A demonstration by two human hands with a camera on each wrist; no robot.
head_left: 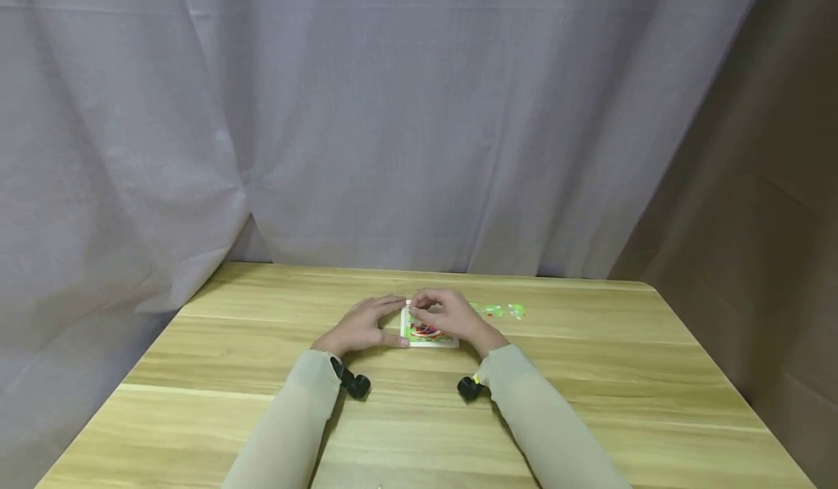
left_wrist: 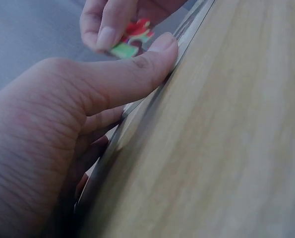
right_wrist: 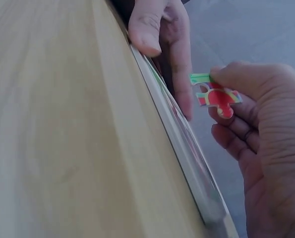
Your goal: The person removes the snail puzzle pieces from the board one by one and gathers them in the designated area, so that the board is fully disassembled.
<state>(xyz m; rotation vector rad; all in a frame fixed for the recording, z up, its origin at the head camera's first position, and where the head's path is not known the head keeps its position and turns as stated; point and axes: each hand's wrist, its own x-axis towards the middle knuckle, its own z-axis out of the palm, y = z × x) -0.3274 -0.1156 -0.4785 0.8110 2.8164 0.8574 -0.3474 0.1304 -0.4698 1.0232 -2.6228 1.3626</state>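
A small puzzle board with a white border and a colourful printed picture lies flat on the table, between my hands. My left hand rests along the board's left side, thumb at the near corner and fingers stretched towards the far edge. Over the board, my right hand pinches a jigsaw piece between thumb and fingers. Green, red and white show on the piece, which is held clear of the board in the right wrist view. My right hand covers much of the picture in the head view.
Several loose jigsaw pieces, mostly green, lie on the wooden table to the right of the board. A grey curtain hangs behind the table's far edge. Each wrist carries a small black camera.
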